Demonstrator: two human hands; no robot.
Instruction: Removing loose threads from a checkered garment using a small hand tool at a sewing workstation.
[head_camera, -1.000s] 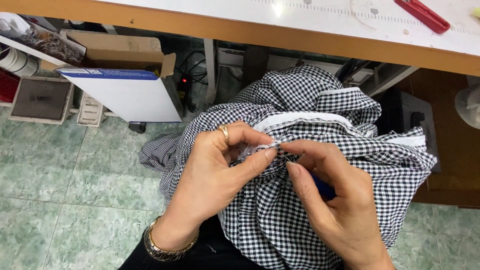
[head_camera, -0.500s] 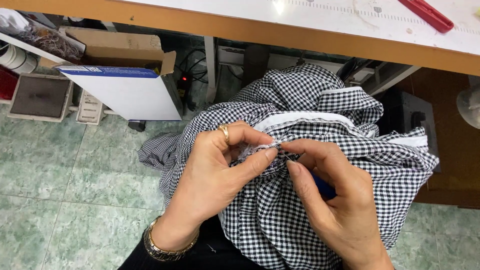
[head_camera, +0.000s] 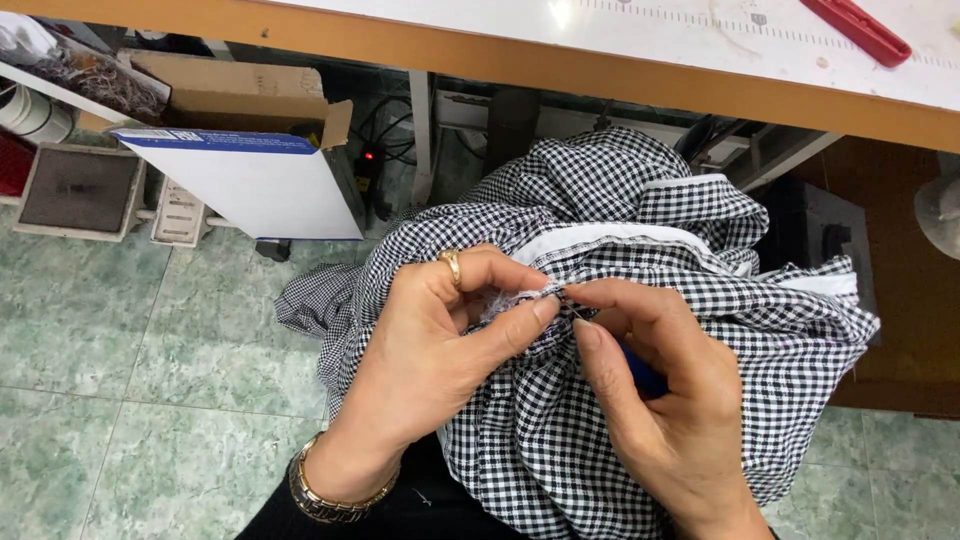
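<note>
Gingham cloth, a black-and-white checked garment (head_camera: 640, 300), lies bunched on the person's lap below the front edge of the wooden-trimmed worktable (head_camera: 620, 75). The left hand (head_camera: 440, 350) pinches a fold of the garment between thumb and forefinger, fingers narrow and closed on the seam; a gold ring sits on one finger and a gold bracelet (head_camera: 330, 495) circles the wrist. The right hand (head_camera: 660, 400) holds a small blue-handled tool (head_camera: 640, 375), most likely a seam ripper, with fingers curled tight round it and the tip set against the pinched seam, where frayed white thread shows.

Compared with the views of half a second and one second ago, neither hand has shifted in any way that can be seen, and the fabric folds match. Judged from this, the work is slow, fine picking at one spot rather than a travel along the seam.

Clearances: the table edge runs close above the garment, so upward room is limited. To the left, green tiled floor (head_camera: 130, 350) gives open room; a white-and-blue box (head_camera: 250, 180) stands near but apart from the cloth. To the right, dark equipment under the table sits just beside the fabric.
</note>
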